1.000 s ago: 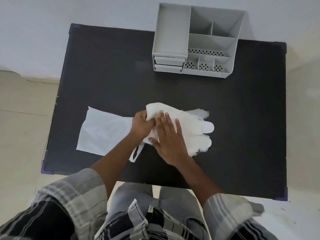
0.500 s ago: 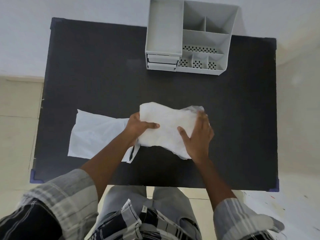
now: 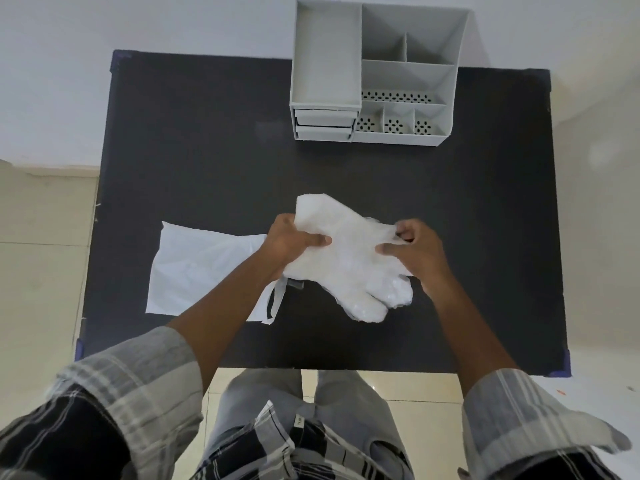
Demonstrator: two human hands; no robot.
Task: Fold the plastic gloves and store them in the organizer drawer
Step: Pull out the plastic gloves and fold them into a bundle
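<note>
Now both hands, left point(image 3: 289, 239) & right point(image 3: 417, 252), pinch crinkly translucent plastic gloves point(image 3: 346, 258) over matte black table point(image 3: 207, 150).

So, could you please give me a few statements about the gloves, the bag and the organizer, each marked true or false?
1. Both hands grip the gloves. True: the left hand holds one end, the right hand the other.
2. The organizer stands at the near edge of the table. False: it stands at the far edge.
3. A flat bag lies to the left of the gloves. True.
4. A drawer is pulled out. False: both drawer fronts sit flush and closed.
5. The gloves already lie in the organizer. False: its open compartments look empty, and the gloves are in the hands, over the table.
</note>
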